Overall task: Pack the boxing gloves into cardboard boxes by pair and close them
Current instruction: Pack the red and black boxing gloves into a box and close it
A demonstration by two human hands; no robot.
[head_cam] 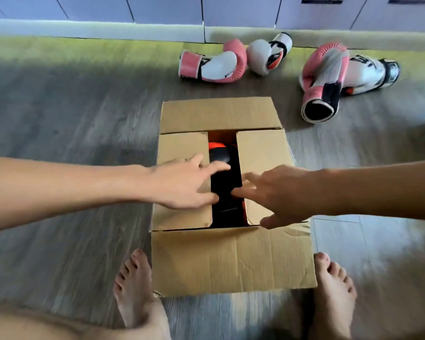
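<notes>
- The grey plank floor [71, 114] filled most of the frame.
- At the centre stood the cardboard box [172, 222]. Its far flap [219, 114] was open towards the top of the frame and its near flap [231, 261] was open towards the bottom. The left side flap [182, 146] and right side flap [260, 148] were folded inwards, with a dark gap between them.
- From the left edge of the frame we saw the left hand [182, 185] lying on the left side flap. Its fingers were straight and spread, the tips reaching over the gap.
- From the right edge came the right hand [280, 192], over the right side flap. Its fingers were spread too, with the thumb down by the fold of the near flap.
- In the upper right of the frame four loose gloves [214, 65] in pink and white lay on the floor, apart from the box. Two sat side by side, and further right two more were crossed, one over the other.
- Two bare feet [135, 290] stood at the bottom of the frame, on either side of the near flap.
- Through the gap we made out a black-and-orange glove [219, 153] inside the box.
</notes>
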